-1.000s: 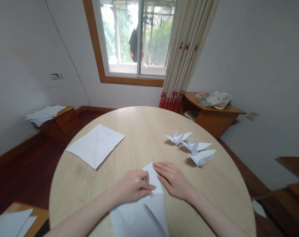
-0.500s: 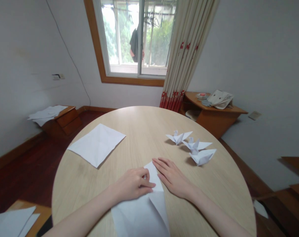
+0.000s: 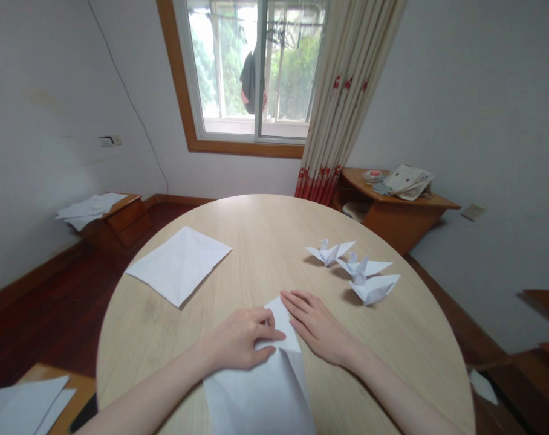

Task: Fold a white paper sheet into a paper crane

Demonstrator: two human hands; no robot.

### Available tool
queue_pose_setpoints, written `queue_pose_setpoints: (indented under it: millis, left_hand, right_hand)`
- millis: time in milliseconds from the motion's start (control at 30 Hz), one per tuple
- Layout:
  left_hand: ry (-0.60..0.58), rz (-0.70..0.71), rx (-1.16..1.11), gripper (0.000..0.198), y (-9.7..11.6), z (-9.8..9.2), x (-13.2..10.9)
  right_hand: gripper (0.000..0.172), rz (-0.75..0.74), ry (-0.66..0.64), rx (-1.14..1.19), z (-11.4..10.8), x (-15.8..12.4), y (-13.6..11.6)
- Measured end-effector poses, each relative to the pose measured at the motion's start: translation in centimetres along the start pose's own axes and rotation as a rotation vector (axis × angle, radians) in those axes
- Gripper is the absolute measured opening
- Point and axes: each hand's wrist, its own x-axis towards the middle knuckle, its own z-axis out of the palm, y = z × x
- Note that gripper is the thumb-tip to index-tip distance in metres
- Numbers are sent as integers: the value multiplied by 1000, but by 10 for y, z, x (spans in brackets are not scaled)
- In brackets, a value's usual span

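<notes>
A partly folded white paper sheet lies on the round wooden table at its near edge. My left hand rests on the sheet with its fingers curled and pinches a folded flap near the tip. My right hand lies flat beside the sheet's right edge, fingers stretched out and together, pressing down next to the fold.
A flat creased white sheet lies on the table's left. Three folded paper birds stand to the right. Low wooden cabinets hold papers at the left wall and a bag at the right corner. More sheets sit at bottom left.
My left hand's fingers have slid a little along the fold, and the flap under it lies flatter. The right hand stays in place. The view has shifted slightly.
</notes>
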Motion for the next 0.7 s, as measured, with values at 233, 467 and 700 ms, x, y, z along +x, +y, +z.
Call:
queue_pose_setpoints:
  millis: [233,467,700]
  left_hand:
    - [15,-131,-57,39,4,-3,0]
    - [-26,-100,8,21,4,-4,1]
    - [-22,-23,34,27,1,-4,-2]
  right_hand:
    - [44,12,-24,7,0,0,1]
    - [41,-18,58,31,4,-2,4]
    - [38,-94,138,85,-5,-5,1]
